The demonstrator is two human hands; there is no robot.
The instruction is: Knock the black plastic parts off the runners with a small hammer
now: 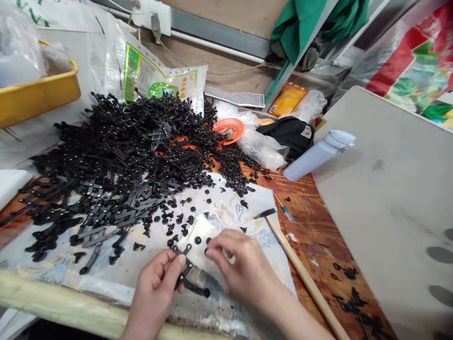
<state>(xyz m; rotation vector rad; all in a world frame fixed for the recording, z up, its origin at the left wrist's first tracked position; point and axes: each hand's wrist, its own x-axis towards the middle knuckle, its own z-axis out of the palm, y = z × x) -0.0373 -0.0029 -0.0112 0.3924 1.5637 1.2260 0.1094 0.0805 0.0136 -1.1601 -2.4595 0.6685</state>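
My left hand (159,278), closed, pinches a black jointed linkage (189,269) with rivets between thumb and fingers, low in the middle of the view. Just right of it my right hand (237,259) has thumb and index finger pressed together on a small black part (207,251), mostly hidden by the fingertips. Small black round caps (197,240) lie on the pale cloth (244,198) beyond the hands. A large heap of black linkages (141,137) spreads over the back and left.
A wooden stick (300,269) slants along the right side, near a small screwdriver (286,211). Behind are an orange plate (229,131), a light blue bottle (318,155) and a black bag (288,134). A yellow bin (40,97) sits at the left; a grey panel (385,189) borders the right.
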